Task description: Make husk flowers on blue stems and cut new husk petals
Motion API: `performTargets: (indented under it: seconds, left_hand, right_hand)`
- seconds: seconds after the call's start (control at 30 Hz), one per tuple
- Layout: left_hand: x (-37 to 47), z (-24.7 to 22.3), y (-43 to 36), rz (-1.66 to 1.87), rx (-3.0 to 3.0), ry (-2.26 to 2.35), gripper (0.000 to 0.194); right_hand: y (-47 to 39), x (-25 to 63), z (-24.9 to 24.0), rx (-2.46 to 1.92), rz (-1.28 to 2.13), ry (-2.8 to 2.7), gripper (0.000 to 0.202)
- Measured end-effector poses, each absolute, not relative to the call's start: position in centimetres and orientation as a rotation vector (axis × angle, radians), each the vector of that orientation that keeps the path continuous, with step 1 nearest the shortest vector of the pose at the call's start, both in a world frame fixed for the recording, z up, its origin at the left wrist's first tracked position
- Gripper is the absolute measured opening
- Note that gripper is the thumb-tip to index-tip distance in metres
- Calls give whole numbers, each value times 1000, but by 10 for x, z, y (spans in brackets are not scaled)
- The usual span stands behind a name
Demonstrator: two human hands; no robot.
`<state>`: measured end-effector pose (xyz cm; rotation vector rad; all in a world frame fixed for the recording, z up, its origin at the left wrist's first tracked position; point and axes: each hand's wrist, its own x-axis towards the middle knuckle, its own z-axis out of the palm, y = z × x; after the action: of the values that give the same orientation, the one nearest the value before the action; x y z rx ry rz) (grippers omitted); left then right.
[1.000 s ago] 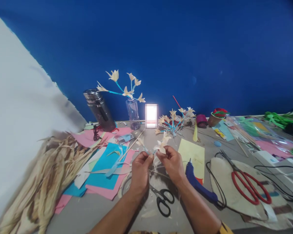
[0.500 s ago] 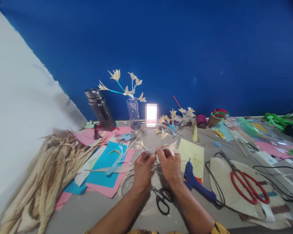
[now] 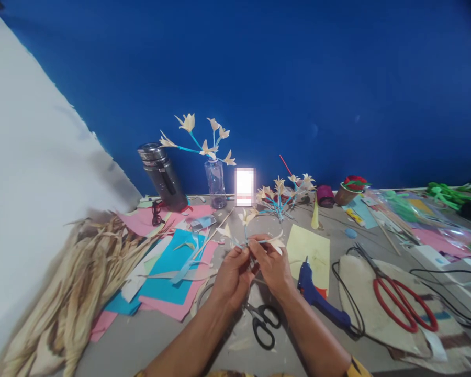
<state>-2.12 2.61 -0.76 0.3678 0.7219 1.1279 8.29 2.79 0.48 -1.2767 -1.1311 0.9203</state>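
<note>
My left hand (image 3: pixel 234 269) and my right hand (image 3: pixel 270 262) meet over the middle of the table, both with fingers pinched. Between them they grip the blue-wrapped stems of a cream craft flower sprig (image 3: pixel 246 215). One bloom points up and away, another sticks out to the left, and a third pale bloom (image 3: pixel 277 242) shows beside my right fingers. My fingertips cover the spot where the stems join. Black-handled scissors (image 3: pixel 264 335) lie under my wrists. A blue glue gun (image 3: pixel 317 298) rests on its side to the right of my right forearm.
Dried husks (image 3: pixel 90 283) and blue paper (image 3: pixel 168 285) lie left. Toward the wall stand a dark flask (image 3: pixel 165 180), a clear bottle (image 3: pixel 215 183) of flowers and a flower cluster (image 3: pixel 279 201). Red-handled scissors (image 3: pixel 400 298) and a black cord (image 3: pixel 335 269) lie right.
One bloom has turned upright and now stands above my fingers, its stem toward the wall. My hands have drawn slightly closer together, still pinching the stems.
</note>
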Motion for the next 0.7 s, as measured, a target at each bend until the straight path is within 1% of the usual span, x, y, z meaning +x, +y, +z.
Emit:
performTargets:
  seconds: [0.13, 0.3, 0.5, 0.7]
  left_hand:
    - [-27, -10, 31, 1244, 397, 801, 34]
    - [-34, -8, 32, 1301, 424, 921, 34]
    - [-26, -2, 25, 1274, 525, 932, 24]
    - [-22, 1, 22, 1183, 500, 869, 26]
  right_hand:
    - [26, 81, 1, -1210, 1036, -1102, 31]
    - [25, 85, -11, -1310, 1052, -1198, 24]
    - [26, 89, -5, -1235, 910, -1174, 28]
    - [28, 89, -12, -1200, 928, -1107, 26]
